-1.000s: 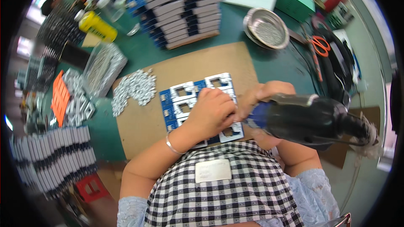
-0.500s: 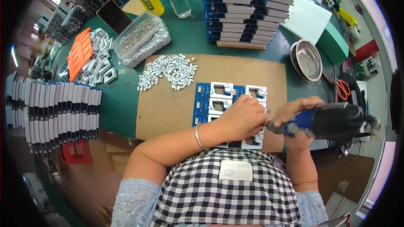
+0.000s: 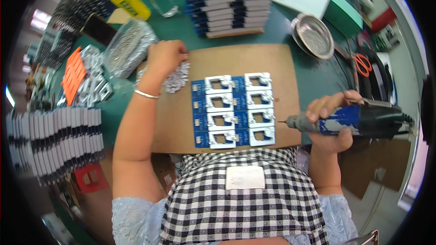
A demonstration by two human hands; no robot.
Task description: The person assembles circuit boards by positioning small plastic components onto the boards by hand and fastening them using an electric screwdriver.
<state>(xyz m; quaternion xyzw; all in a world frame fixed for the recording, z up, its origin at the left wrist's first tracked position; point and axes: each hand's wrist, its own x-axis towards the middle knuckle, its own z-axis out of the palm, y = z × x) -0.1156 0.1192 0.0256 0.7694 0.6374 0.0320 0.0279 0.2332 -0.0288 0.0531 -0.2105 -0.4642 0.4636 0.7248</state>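
Observation:
My right hand [image 3: 334, 122] is wrapped around a blue and black electric screwdriver [image 3: 363, 120]. Its thin bit points left, just short of the panel of blue circuit boards [image 3: 198, 105] that lies on a brown board [image 3: 281, 63]. White square frames [image 3: 260, 117] sit on the panel in two columns, with small white pieces along their edges. Over a heap of small white plastic pieces [image 3: 178, 79] at the left, my left hand [image 3: 167, 55] has its fingers curled closed. Its fingertips are turned away, so what they hold is hidden.
A clear tub [image 3: 141, 47] of small metal parts stands beside my left hand. Stacked boards rise at the back [image 3: 222, 9] and left [image 3: 54, 140]. Metal bowls [image 3: 314, 36] and orange-handled scissors [image 3: 362, 65] lie right. Bottles [image 3: 129, 2] and loose white frames [image 3: 94, 75] are further left.
My left hand has left the panel and moved left and away to the heap of white pieces. The screwdriver has come off the panel to the right. The whole view has shifted.

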